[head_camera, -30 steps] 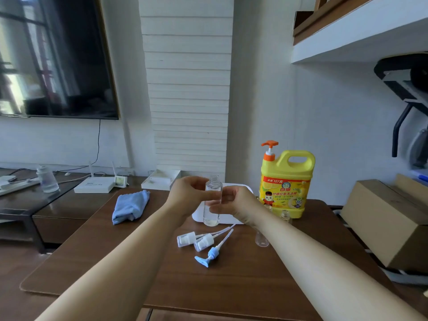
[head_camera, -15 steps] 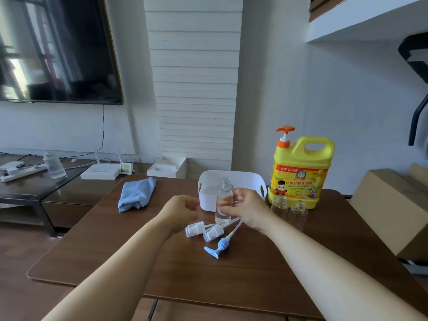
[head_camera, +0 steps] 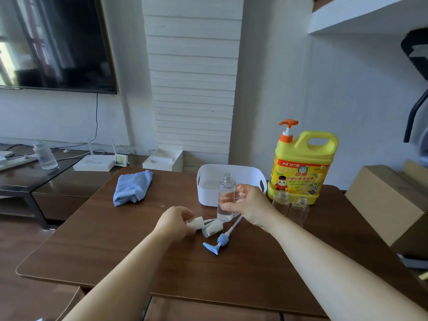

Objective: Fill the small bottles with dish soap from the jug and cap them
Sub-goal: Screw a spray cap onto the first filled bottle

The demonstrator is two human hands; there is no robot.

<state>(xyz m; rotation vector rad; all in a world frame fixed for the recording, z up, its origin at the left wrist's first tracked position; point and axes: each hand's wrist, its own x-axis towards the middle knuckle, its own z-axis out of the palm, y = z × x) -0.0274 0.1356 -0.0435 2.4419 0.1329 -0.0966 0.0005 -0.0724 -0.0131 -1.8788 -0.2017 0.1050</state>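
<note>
My right hand point(head_camera: 249, 203) grips a small clear uncapped bottle point(head_camera: 226, 197) upright above the brown table point(head_camera: 115, 246). My left hand point(head_camera: 174, 220) pinches a white pump cap point(head_camera: 195, 222) lying on the table. A second white pump cap point(head_camera: 214, 227) and a blue pump cap point(head_camera: 218, 242) lie just to its right. Two more small clear bottles point(head_camera: 280, 200) point(head_camera: 300, 208) stand uncapped in front of the yellow dish soap jug point(head_camera: 301, 167), which has an orange pump.
A white basket point(head_camera: 206, 188) stands behind the held bottle. A folded blue cloth point(head_camera: 133, 187) lies at the table's back left. A cardboard box point(head_camera: 389, 200) sits to the right of the table. A low dark TV stand point(head_camera: 27, 179) is at the left.
My left hand let go of the bottle, dropped to the table and took hold of a white pump cap. My right hand kept the bottle and lowered it slightly.
</note>
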